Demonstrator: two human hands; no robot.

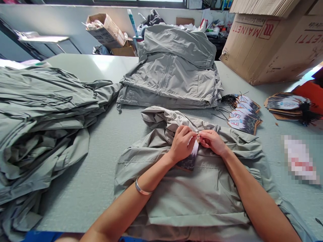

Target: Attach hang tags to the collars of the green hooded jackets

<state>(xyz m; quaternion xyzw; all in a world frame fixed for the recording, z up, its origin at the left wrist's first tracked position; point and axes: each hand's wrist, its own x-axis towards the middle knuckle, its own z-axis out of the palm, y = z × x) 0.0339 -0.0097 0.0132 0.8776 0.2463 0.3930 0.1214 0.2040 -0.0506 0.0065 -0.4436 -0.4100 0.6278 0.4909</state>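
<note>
Fingers: the left fingers (193,133) and right fingers (203,134) are closed in small pinches, almost tip to tip, on a thin cord (198,136); the cord is too fine for its path to be followed.
Hands: the left hand (182,144) and right hand (212,141) are held close together above the jacket.
Swing tag: a printed swing tag (189,158) hangs from the pinch, against the left hand's underside.
Garment: a grey-green jacket (191,198) lies flat on the table (75,205) beneath the hands, its gathered hood (161,121) just beyond them.
Step in hand: the tag appears to be being fastened to the jacket by its cord.
Next move: steady, fine finger control at the cord seems to be called for.
Nearby: stacked swing tags (243,116) lie to the right, with a second pile (285,102) farther along.
Beyond: a folded jacket stack (169,74) is set ahead, a larger garment pile (42,111) to the left, and a MAINETTI carton (267,50) at the far right.
</note>
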